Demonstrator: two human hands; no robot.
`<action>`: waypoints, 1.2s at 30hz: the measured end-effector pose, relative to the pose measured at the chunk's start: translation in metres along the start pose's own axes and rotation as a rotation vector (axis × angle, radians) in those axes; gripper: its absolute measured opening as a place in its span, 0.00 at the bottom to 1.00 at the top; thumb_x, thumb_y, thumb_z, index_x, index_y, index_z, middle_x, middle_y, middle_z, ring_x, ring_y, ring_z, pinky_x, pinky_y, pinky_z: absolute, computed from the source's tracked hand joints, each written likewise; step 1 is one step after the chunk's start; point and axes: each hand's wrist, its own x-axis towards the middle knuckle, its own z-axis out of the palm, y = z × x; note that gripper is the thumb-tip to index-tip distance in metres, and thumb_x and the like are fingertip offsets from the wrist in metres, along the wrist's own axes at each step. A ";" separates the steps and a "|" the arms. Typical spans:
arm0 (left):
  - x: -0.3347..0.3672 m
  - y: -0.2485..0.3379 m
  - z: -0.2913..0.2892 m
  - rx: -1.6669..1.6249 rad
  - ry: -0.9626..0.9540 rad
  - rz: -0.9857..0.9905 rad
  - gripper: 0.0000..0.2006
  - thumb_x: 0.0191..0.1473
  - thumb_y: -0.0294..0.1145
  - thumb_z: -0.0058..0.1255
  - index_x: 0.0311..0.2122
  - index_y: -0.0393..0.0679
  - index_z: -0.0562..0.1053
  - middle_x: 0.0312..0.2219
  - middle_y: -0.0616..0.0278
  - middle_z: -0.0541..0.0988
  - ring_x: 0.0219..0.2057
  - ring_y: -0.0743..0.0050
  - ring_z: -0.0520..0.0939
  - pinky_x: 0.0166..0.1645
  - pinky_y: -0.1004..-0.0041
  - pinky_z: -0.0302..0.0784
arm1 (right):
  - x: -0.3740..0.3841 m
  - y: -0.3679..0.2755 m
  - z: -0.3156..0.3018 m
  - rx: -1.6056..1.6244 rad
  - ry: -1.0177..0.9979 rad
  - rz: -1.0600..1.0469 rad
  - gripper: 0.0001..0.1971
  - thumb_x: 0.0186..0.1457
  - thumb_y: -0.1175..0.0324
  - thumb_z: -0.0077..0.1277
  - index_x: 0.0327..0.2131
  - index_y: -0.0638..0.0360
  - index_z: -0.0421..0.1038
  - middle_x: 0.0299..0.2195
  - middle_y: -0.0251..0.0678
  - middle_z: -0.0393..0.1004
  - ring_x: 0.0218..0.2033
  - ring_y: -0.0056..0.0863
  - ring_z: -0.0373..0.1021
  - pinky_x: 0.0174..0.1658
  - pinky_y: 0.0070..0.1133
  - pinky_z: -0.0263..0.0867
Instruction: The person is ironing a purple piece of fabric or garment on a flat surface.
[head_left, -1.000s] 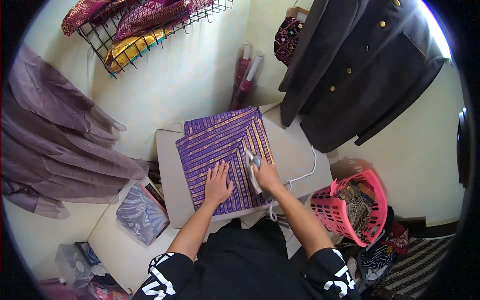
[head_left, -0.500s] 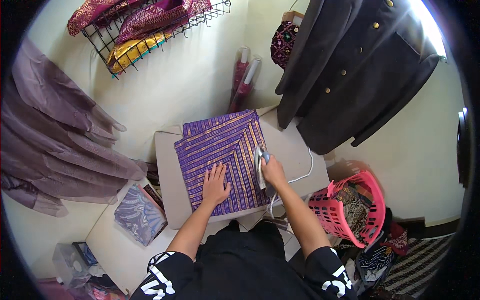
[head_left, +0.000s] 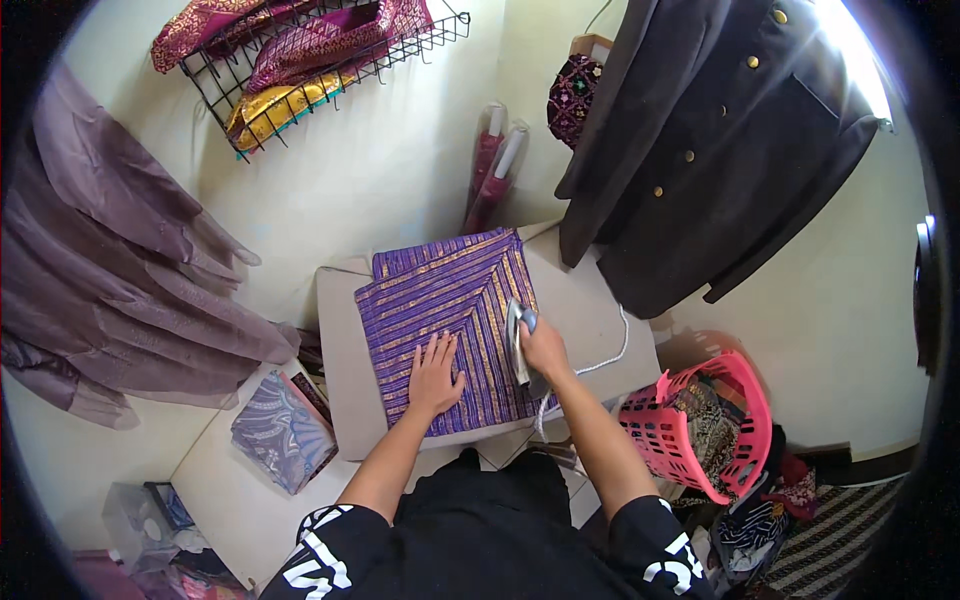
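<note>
A folded purple cloth with gold stripes [head_left: 440, 300] lies spread on a beige padded board [head_left: 345, 385]. My left hand [head_left: 435, 377] rests flat on the cloth's lower middle, fingers stretched out and apart. Near the cloth's right edge, my right hand [head_left: 542, 347] is closed round the handle of a clothes iron [head_left: 519, 345]. The iron stands on the striped fabric, its long side running roughly front to back. From it a white cord [head_left: 612, 355] loops over the right part of the board.
A pink laundry basket [head_left: 675, 455] full of clothes stands right of the board. At left, a folded grey-blue cloth [head_left: 275, 425] lies beside mauve drapery [head_left: 130, 260]. A dark coat [head_left: 700, 170] hangs at back right; a black wire rack [head_left: 330, 90] holds fabrics above.
The whole view has shifted slightly. My right hand and the iron stay near the cloth's right edge, with barely any movement over it. My left hand keeps its place on the fabric.
</note>
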 end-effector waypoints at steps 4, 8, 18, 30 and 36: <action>-0.001 -0.002 0.000 0.007 0.007 -0.010 0.37 0.57 0.46 0.49 0.70 0.43 0.56 0.70 0.53 0.55 0.71 0.52 0.54 0.73 0.48 0.45 | -0.010 -0.009 0.006 0.001 -0.057 -0.058 0.21 0.63 0.52 0.47 0.43 0.64 0.71 0.38 0.61 0.77 0.42 0.62 0.73 0.47 0.48 0.68; -0.003 -0.003 -0.001 -0.014 -0.007 -0.024 0.38 0.57 0.46 0.49 0.70 0.43 0.55 0.70 0.54 0.55 0.71 0.52 0.53 0.73 0.48 0.44 | -0.039 -0.024 0.009 -0.026 -0.205 -0.161 0.23 0.63 0.51 0.48 0.45 0.65 0.70 0.39 0.58 0.78 0.41 0.58 0.75 0.46 0.47 0.70; 0.001 -0.001 -0.001 -0.008 -0.011 -0.018 0.38 0.57 0.47 0.49 0.70 0.44 0.56 0.71 0.54 0.54 0.72 0.53 0.52 0.73 0.49 0.43 | 0.013 -0.004 -0.001 0.000 -0.004 0.003 0.24 0.63 0.50 0.45 0.45 0.65 0.72 0.39 0.61 0.77 0.42 0.61 0.73 0.47 0.47 0.69; -0.001 -0.003 -0.001 0.003 -0.048 -0.038 0.40 0.56 0.47 0.50 0.71 0.45 0.54 0.71 0.55 0.53 0.72 0.54 0.51 0.73 0.49 0.43 | -0.047 -0.031 0.004 -0.042 -0.252 -0.128 0.22 0.62 0.51 0.48 0.43 0.64 0.72 0.35 0.59 0.78 0.39 0.58 0.76 0.45 0.49 0.71; 0.001 -0.001 -0.001 0.013 -0.027 -0.028 0.39 0.56 0.48 0.49 0.71 0.46 0.54 0.71 0.56 0.54 0.72 0.54 0.51 0.73 0.49 0.43 | 0.006 -0.007 -0.008 0.005 -0.055 -0.042 0.21 0.63 0.53 0.46 0.44 0.65 0.72 0.38 0.61 0.77 0.41 0.62 0.74 0.46 0.47 0.69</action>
